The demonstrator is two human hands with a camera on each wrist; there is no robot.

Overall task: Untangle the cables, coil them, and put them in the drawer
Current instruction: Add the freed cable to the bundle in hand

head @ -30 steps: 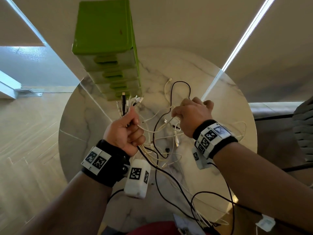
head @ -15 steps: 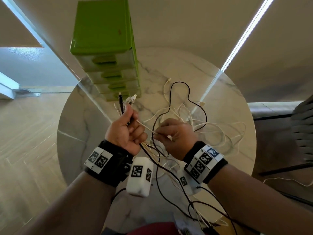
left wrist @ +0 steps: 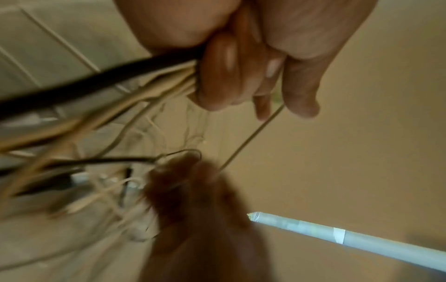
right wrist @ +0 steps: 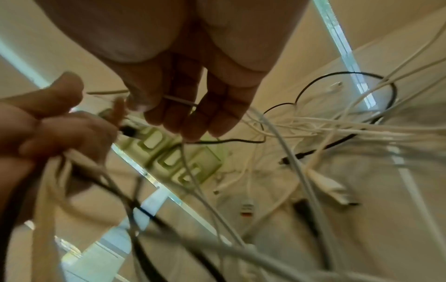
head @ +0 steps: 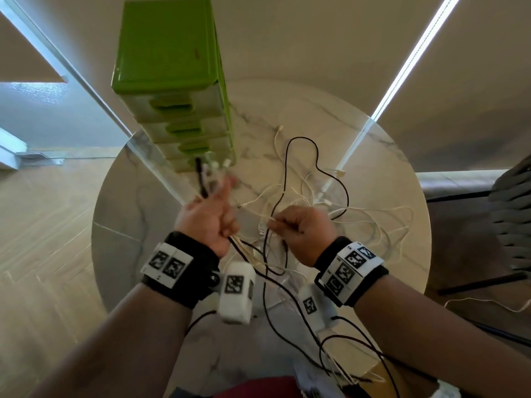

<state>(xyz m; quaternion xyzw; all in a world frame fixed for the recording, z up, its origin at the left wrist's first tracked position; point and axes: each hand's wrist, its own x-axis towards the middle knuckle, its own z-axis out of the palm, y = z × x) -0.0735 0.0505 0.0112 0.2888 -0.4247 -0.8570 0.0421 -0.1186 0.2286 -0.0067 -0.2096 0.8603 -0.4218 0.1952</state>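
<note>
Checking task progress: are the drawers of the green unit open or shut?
Shut. On the green drawer unit all four visible drawer fronts sit flush, none pulled out, and the cables are a loose tangle on the table.

drawer unit (head: 172, 81) stands beyond the left hand (head: 207, 219); cables (head: 330, 202) sprawl on the table (head: 402, 254) beyond the right hand (head: 304, 234).

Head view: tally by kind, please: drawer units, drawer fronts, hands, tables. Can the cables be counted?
Drawer unit: 1
Drawer fronts: 4
Hands: 2 (left hand, right hand)
Table: 1
Total: 8
Cables: black and white, too tangled to count.
</note>
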